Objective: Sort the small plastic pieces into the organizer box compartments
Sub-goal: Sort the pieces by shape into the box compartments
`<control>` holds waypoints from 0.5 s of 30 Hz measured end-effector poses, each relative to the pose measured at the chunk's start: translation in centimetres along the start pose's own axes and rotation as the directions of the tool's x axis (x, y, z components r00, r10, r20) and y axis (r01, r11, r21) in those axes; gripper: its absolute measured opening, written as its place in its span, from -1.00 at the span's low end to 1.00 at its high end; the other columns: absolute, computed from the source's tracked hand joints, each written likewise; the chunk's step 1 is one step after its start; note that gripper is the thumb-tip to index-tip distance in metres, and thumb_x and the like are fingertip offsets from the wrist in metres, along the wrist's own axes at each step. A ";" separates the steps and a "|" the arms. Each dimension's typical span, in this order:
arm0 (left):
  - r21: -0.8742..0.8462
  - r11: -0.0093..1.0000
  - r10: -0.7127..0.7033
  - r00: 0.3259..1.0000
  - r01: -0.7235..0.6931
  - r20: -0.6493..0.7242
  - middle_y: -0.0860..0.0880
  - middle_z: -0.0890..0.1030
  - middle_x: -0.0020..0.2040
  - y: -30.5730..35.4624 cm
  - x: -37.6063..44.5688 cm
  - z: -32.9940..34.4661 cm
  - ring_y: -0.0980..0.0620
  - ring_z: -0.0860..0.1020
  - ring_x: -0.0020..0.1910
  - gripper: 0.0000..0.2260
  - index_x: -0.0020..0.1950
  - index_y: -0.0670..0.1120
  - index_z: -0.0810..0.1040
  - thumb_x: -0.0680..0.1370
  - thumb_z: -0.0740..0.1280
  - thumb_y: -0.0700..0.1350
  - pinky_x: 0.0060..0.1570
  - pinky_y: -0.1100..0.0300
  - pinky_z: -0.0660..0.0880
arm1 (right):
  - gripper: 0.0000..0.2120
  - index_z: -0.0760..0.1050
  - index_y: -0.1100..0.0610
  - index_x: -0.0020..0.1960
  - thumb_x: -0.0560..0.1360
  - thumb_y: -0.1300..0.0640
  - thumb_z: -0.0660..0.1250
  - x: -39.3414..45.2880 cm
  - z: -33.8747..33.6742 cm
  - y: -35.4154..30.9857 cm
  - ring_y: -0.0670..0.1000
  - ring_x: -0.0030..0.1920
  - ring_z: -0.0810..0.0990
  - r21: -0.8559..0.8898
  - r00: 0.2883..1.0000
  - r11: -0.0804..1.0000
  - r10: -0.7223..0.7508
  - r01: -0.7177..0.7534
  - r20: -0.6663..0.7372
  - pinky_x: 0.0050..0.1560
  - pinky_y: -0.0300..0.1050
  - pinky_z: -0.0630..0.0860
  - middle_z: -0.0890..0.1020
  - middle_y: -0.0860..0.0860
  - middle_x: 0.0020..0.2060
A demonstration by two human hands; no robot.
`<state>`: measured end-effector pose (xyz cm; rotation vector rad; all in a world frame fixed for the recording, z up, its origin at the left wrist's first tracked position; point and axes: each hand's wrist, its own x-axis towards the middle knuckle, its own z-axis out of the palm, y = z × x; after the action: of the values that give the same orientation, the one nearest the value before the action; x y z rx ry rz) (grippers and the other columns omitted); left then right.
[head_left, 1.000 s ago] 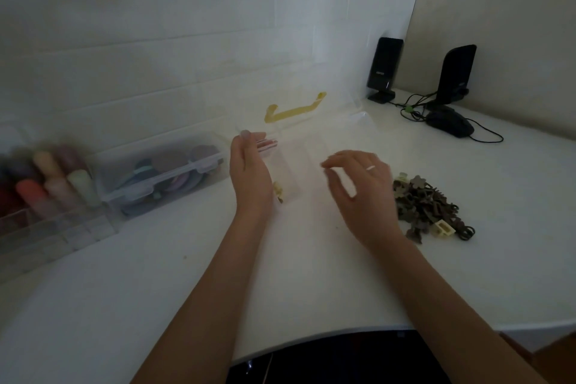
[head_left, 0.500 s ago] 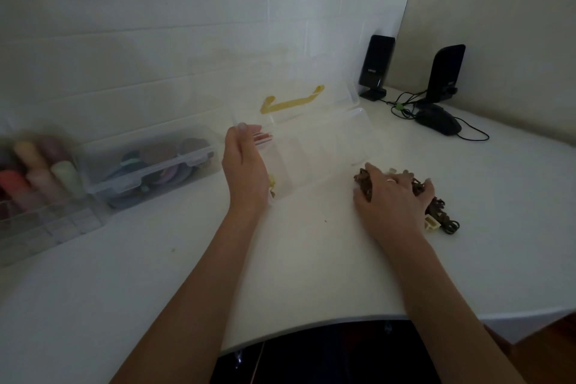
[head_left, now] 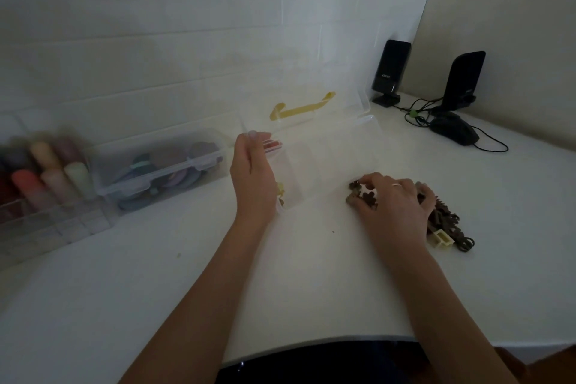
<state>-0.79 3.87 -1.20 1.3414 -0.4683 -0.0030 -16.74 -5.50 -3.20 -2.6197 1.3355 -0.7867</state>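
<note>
A clear organizer box (head_left: 330, 162) with a yellow handle (head_left: 301, 109) lies open in the middle of the white table (head_left: 156, 284). Small red pieces (head_left: 274, 144) sit in its far left compartment and yellowish ones (head_left: 281, 189) in its near left one. My left hand (head_left: 254, 178) rests flat against the box's left end, fingers straight. A heap of small brown and cream plastic pieces (head_left: 442, 224) lies to the right of the box. My right hand (head_left: 391, 204) lies on the heap's left part, its fingers curled over several brown pieces.
A closed clear case of coloured discs (head_left: 159, 170) and a rack of coloured tubes (head_left: 46, 178) stand at the left against the wall. Two black speakers (head_left: 391, 72) and a mouse (head_left: 455, 132) with cables sit at the back right. The table's front edge curves near my body.
My right hand has come down from above the box onto the heap of pieces and its fingers have curled into them. My left hand has stayed at the box's left end.
</note>
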 end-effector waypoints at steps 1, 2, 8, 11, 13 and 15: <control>0.004 1.000 0.006 1.000 -0.006 0.003 0.17 0.57 -0.15 0.0 0.0 0.0 0.38 0.51 -0.18 -0.73 -0.14 0.07 0.46 0.67 0.05 -0.04 -0.01 0.27 0.41 | -0.74 0.48 -0.11 0.16 0.49 -0.14 0.28 0.0 0.0 0.0 0.03 0.27 0.37 -0.024 1.000 1.000 -0.011 0.011 0.015 0.40 0.15 -0.13 0.60 -0.08 0.10; 0.008 1.000 0.013 1.000 -0.013 0.005 0.17 0.56 -0.15 0.0 -0.1 0.0 0.39 0.51 -0.18 -0.73 -0.14 0.06 0.46 0.67 0.05 -0.05 -0.02 0.27 0.41 | -0.73 0.48 -0.14 0.18 0.50 -0.15 0.26 -0.1 0.0 -0.1 0.03 0.27 0.36 -0.047 0.999 0.998 -0.029 0.030 0.029 0.40 0.18 -0.16 0.58 -0.11 0.14; 0.020 0.999 0.027 0.999 -0.028 0.018 0.16 0.56 -0.17 0.1 -0.2 -0.1 0.40 0.51 -0.20 -0.72 -0.13 0.06 0.47 0.67 0.04 -0.05 -0.03 0.27 0.42 | -0.91 0.50 -0.08 -0.07 0.47 -0.07 0.34 -0.5 -0.1 -0.8 0.02 0.16 0.44 0.018 0.994 0.994 -0.110 0.110 -0.001 0.40 0.18 -0.10 0.60 -0.15 -0.14; 0.021 0.999 0.024 1.000 -0.024 0.017 0.17 0.56 -0.16 0.1 -0.2 -0.1 0.40 0.51 -0.19 -0.73 -0.12 0.03 0.47 0.67 0.04 -0.06 0.00 0.25 0.43 | -0.88 0.49 -0.02 -0.14 0.42 0.00 0.42 -0.7 -0.3 -1.0 0.00 -0.05 0.51 0.180 0.985 0.970 -0.154 0.165 -0.076 0.31 0.08 0.13 0.42 -0.22 -0.38; 0.026 0.999 0.018 1.000 -0.018 0.009 0.18 0.57 -0.15 0.1 -0.1 -0.1 0.40 0.52 -0.18 -0.72 -0.13 0.05 0.47 0.68 0.03 -0.05 0.06 0.18 0.46 | -0.86 0.47 -0.01 -0.14 0.41 0.03 0.44 -0.9 -0.4 -1.1 -0.06 -0.16 0.48 0.267 0.973 0.937 -0.198 0.224 -0.119 0.22 0.03 0.21 0.44 -0.22 -0.36; 0.035 0.999 0.014 1.000 -0.014 0.005 0.18 0.57 -0.15 0.1 -0.1 -0.1 0.40 0.52 -0.18 -0.71 -0.14 0.08 0.47 0.67 0.03 -0.04 0.09 0.14 0.47 | -0.82 0.43 -0.03 -0.13 0.42 0.03 0.44 -1.0 -0.5 -1.2 -0.12 -0.23 0.45 0.329 0.960 0.905 -0.225 0.269 -0.168 0.16 -0.02 0.24 0.51 -0.21 -0.29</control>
<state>-0.87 4.02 -1.20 1.3724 -0.4837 0.0140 -16.55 -3.91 -2.82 -2.5080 0.7949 -1.1258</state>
